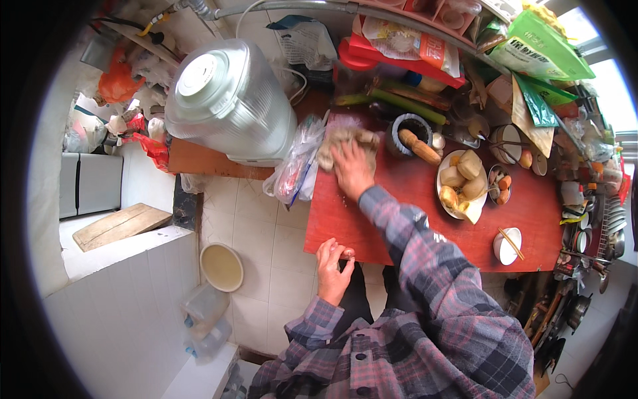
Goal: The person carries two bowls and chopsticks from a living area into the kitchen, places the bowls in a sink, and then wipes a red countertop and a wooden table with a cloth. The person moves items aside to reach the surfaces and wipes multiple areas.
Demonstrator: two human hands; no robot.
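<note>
My right hand [354, 169] presses on a crumpled beige cloth [326, 149] with fingers spread over it, near the left end of the red table [398, 219]. A few small white specks lie on the red surface just below the cloth. My left hand [334, 274] hovers at the table's front left corner, fingers apart and slightly curled, with nothing seen in it. To the right of the cloth stands a stone mortar [396, 144] with a wooden pestle [418, 146] leaning out of it.
Right of my right arm lie a plate [482, 212] of buns, a small bowl [504, 168] of food and a white bowl [506, 252] with chopsticks. A clear-lidded container [229, 109] and plastic bags [299, 159] stand left. A bucket [221, 267] sits on the floor.
</note>
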